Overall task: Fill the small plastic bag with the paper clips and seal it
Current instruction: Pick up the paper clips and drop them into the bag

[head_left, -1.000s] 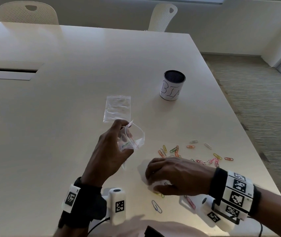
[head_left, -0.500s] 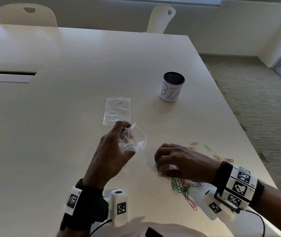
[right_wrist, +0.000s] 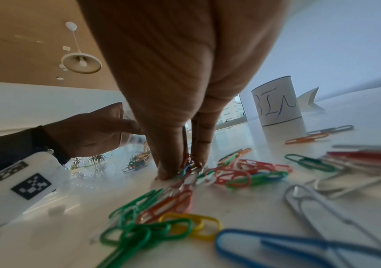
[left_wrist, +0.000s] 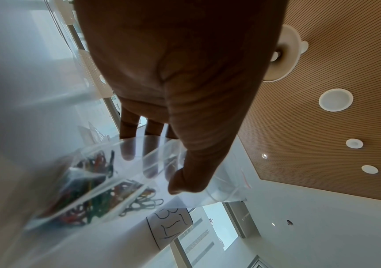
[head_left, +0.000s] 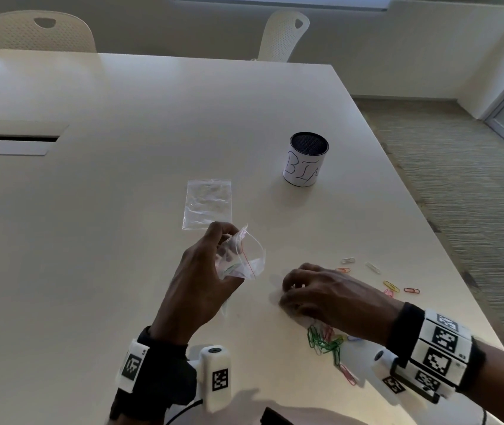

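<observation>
My left hand holds a small clear zip bag above the table, mouth held open, thumb on the outside and fingers inside. Several coloured paper clips lie in the bag. My right hand is down on the table to the right of the bag, its thumb and fingertips pinching a small bunch of paper clips against the tabletop. A loose pile of coloured clips lies under the right wrist, and more clips are scattered further right.
A second clear bag lies flat on the white table beyond the left hand. A white cup marked BIN stands behind the clips. The table's right edge runs close to the scattered clips. Two chairs stand at the far side.
My right hand slid away from me and to the right across the table, raking clips into a pile, and now pinches some. The left hand with the bag has stayed nearly still.
</observation>
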{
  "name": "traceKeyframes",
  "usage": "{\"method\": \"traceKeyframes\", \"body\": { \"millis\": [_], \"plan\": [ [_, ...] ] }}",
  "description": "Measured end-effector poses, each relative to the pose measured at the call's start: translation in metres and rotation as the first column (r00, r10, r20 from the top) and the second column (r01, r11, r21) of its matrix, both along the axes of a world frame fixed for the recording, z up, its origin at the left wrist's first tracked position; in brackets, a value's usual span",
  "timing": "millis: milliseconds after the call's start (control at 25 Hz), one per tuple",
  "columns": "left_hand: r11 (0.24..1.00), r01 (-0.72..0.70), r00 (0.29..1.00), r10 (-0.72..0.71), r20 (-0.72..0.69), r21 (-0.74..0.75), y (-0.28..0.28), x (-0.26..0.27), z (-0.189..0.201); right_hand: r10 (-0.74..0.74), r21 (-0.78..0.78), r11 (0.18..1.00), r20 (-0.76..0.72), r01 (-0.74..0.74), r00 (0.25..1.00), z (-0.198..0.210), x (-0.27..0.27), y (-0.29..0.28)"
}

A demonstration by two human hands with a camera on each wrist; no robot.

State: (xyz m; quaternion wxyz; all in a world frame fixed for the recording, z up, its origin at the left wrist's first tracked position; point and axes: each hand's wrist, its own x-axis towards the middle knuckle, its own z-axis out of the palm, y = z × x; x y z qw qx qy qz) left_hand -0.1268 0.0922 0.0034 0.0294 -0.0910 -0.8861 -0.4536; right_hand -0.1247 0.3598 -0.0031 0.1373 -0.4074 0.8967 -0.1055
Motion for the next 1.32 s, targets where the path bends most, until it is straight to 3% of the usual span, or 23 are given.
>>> {"method": "traceKeyframes", "body": {
  "millis": [280,440,520,640,760,1000,1320],
  "plan": [
    [0.998,0.053,0.998,-0.053,0.019,-0.032,0.005,-0.004,-0.006,-0.063,-0.031,0.998,0.004,0.064,0.998,0.002,-0.001,-0.011],
    [0.996,0.091,0.995,-0.092,0.048,0.019,0.005,-0.005,-0.010,-0.191,-0.186,0.960,0.105,0.207,0.976,0.008,-0.010,-0.009],
    [0.996,0.085,0.994,-0.087,0.071,0.039,0.004,-0.005,-0.011,-0.294,-0.288,0.897,0.178,0.336,0.939,0.015,-0.016,-0.005],
    [0.996,0.079,0.994,-0.083,0.078,0.049,0.004,-0.006,-0.009,-0.395,-0.493,0.707,0.321,0.508,0.861,0.039,-0.025,-0.006],
    [0.995,0.081,0.994,-0.085,0.072,0.060,0.007,-0.007,-0.008,-0.406,-0.590,0.607,0.346,0.532,0.846,0.064,-0.032,-0.022],
    [0.996,0.073,0.994,-0.076,0.073,0.049,0.011,-0.004,-0.006,-0.378,-0.512,0.760,0.151,0.400,0.913,0.065,-0.036,-0.065],
    [0.994,0.043,0.997,-0.049,0.061,0.098,0.013,-0.002,-0.005,-0.398,-0.485,0.745,0.228,0.459,0.888,0.063,-0.034,-0.086]
  ]
}}
